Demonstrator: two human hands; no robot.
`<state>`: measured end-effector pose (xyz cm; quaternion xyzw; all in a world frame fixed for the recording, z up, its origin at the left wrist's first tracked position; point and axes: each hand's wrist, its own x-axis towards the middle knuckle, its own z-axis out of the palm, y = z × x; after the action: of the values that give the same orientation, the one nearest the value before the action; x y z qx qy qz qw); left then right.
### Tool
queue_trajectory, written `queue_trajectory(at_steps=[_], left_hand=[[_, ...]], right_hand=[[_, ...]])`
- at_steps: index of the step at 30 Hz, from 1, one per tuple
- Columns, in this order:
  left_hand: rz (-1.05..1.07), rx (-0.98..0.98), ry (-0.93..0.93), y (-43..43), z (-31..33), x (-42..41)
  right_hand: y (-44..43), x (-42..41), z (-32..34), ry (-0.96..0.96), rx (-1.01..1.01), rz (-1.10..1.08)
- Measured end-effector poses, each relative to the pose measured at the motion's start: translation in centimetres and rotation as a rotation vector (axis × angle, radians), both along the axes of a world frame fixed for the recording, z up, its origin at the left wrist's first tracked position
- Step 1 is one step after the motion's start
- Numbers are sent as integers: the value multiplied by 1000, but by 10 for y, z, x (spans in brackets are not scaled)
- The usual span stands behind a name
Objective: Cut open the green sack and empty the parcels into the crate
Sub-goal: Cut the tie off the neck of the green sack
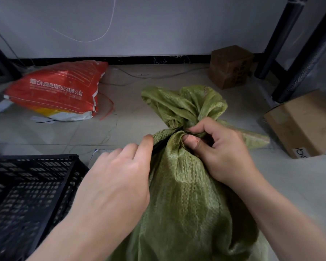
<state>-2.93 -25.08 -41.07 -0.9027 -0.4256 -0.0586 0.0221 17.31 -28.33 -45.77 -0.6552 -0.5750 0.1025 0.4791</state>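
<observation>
A green woven sack (186,194) stands upright on the floor in front of me, its neck cinched by a dark tie (174,129) with the loose top flaring above it. My right hand (218,149) pinches the neck at the tie, thumb and fingers closed on the fabric. My left hand (119,178) presses against the sack's left side just below the neck, fingers curled along the fabric. A black slatted plastic crate (26,189) sits at the lower left, beside the sack. No parcels and no cutting tool show.
A red and white printed bag (60,91) lies on the floor at the back left. Two cardboard boxes sit to the right, one small (230,66) by the wall and one larger (305,125). Black rack posts (294,53) rise at the far right. Thin cords trail across the floor.
</observation>
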Motion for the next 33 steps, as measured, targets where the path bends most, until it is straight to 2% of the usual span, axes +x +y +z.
queue_trajectory(at_steps=[3,5,8,20,24,29,33], left_hand=[[-10,-68,-29,0,6,6],[3,-132,-164,3,3,6],[0,-182,-239,7,1,4],[14,-294,-417,8,-4,6],[25,-250,-374,5,-5,12],[20,-122,-230,0,-5,15],[44,-213,-258,5,1,14]], right_hand=[[2,-4,1,-86,72,-25],[4,-5,-1,-101,78,-25],[5,-6,-5,-90,67,-17],[3,-13,-12,231,-18,32],[2,-16,-13,276,-26,43],[2,-18,-13,219,-24,15],[3,-20,-11,121,-11,-3]])
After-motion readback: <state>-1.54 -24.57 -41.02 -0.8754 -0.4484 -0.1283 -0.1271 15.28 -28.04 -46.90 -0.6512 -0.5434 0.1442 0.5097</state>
